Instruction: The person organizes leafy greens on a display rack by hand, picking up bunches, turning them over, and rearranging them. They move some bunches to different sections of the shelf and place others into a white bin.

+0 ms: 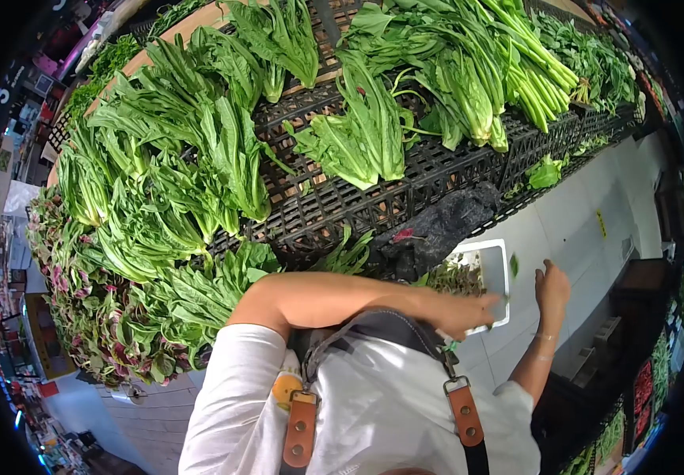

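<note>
My left hand [469, 315] is over the near edge of a white box [503, 277] that holds leafy scraps; its fingers are blurred, and whether they hold anything cannot be made out. To the right of the box, above the grey floor, my right hand [552, 291] is raised with fingers partly bent and apart, nothing visible in it. A loose green leaf [514, 265] shows between the box and my right hand. Just beyond the box a dark cloth [445, 226] hangs on the crate edge.
Black plastic crates [334, 202] carry bunches of leafy lettuce [235, 158] and long-stemmed greens [540, 87]. Red-green leaves [93, 317] lie at the left. Grey floor tiles [571, 214] show at the right, and more produce stands at the far right edge.
</note>
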Demonstrator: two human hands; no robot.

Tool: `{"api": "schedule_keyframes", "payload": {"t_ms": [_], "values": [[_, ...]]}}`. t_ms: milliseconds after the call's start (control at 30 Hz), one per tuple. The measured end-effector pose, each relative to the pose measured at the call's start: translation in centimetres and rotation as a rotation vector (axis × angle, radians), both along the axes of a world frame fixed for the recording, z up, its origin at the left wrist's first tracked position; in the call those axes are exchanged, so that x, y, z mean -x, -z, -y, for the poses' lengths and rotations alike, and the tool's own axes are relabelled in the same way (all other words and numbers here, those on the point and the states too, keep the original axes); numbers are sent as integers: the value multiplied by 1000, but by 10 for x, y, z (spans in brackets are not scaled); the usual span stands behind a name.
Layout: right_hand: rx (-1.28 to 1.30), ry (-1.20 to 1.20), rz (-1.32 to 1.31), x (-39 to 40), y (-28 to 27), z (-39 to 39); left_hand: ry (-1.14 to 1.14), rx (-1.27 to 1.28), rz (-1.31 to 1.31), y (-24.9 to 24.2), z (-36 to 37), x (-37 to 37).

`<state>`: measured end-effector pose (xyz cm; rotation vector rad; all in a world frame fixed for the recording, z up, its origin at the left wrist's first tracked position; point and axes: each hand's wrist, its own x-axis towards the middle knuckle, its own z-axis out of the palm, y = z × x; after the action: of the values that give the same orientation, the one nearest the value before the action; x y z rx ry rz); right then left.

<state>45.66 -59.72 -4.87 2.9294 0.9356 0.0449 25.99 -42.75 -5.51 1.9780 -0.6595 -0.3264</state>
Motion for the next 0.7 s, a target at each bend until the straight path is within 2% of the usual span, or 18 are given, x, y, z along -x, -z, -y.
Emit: {"api": "schedule_keyframes", "payload": {"t_ms": [67,133,167,233,267,300,367,400,467,533,567,633,667,700], "values": [[-170,62,-82,21,-13,-14,-63,62,1,2,-6,13],[-578,-73,-147,51,-1,-48,-249,-154,-210,-19,-28,13],[-608,-191,-228,69,5,-66,-338,-267,-310,-31,-43,13],[-606,-443,-338,109,18,-103,-725,-124,-6,-47,-80,31],[-586,-585,-369,124,25,-119,-893,40,-55,-52,-100,38],[-518,-576,-367,134,24,-135,-1097,-57,36,-57,-117,41],[-398,-603,-347,137,34,-154,-1344,-178,154,-60,-150,47],[-345,-638,-332,134,47,-161,-1410,-188,35,-63,-164,48],[-290,-719,-330,129,57,-171,-1520,-276,57,-45,-180,37],[-275,-811,-361,125,53,-174,-1530,-283,2,-28,-189,22],[-415,-809,-463,120,45,-171,-1539,-313,17,-19,-193,14],[-608,-652,-820,102,26,-157,-1543,-350,-31,-19,-196,6],[-617,-480,-951,95,1,-147,-1534,-352,-72,-21,-197,5],[-530,-358,-954,77,-9,-132,-1543,-338,-88,-21,-198,6]]}}
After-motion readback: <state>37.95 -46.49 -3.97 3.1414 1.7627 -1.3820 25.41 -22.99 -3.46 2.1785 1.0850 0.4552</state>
